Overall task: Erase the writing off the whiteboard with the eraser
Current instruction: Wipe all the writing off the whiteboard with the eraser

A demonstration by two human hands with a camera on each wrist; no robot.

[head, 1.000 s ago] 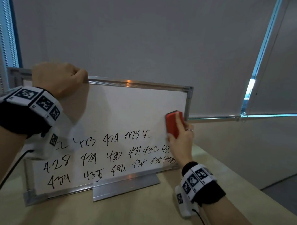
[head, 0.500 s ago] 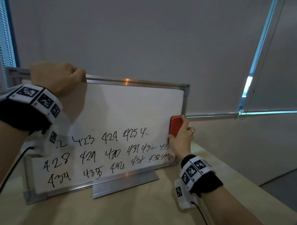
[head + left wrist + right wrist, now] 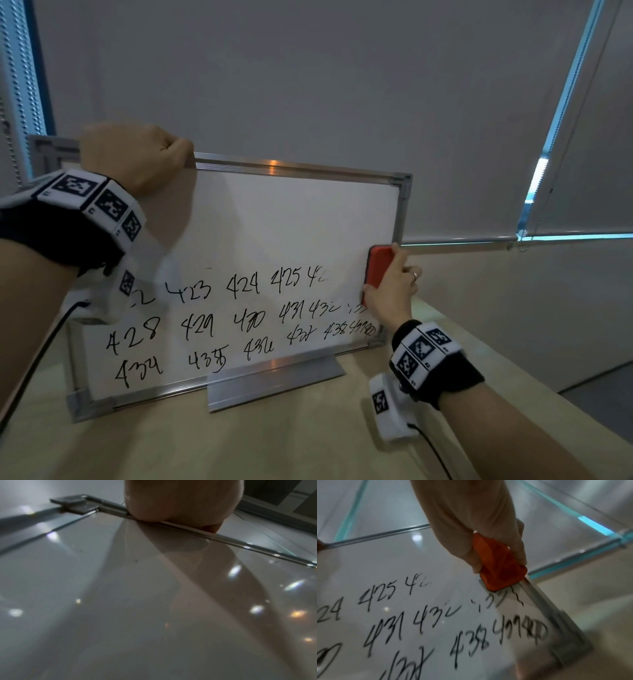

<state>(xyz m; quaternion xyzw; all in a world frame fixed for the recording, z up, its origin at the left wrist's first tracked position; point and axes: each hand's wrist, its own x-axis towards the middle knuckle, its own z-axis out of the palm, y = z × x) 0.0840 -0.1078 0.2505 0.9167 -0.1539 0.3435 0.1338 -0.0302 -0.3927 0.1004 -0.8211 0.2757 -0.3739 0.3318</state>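
A metal-framed whiteboard [image 3: 274, 222] stands tilted on its metal foot [image 3: 274, 380] on a beige table. Its upper half is blank; three rows of black handwritten numbers [image 3: 239, 322] fill the lower half. My left hand [image 3: 137, 157] grips the top frame near the left corner, and the left wrist view shows that hand [image 3: 180, 503] on the frame edge. My right hand [image 3: 394, 287] holds a red eraser [image 3: 378, 265] flat against the board by the right frame, at the right end of the middle row. In the right wrist view the eraser [image 3: 500, 566] sits just above smeared digits [image 3: 489, 601].
The beige table [image 3: 274, 438] runs under and in front of the board, and its right edge drops to a grey floor [image 3: 603, 387]. Grey roller blinds [image 3: 308, 85] hang close behind the board. Cables trail from both wrist cameras.
My right hand has slid the eraser down along the board's right edge, from near the top corner to the middle row. The digits at that row's right end are now smeared. The left hand stayed put.
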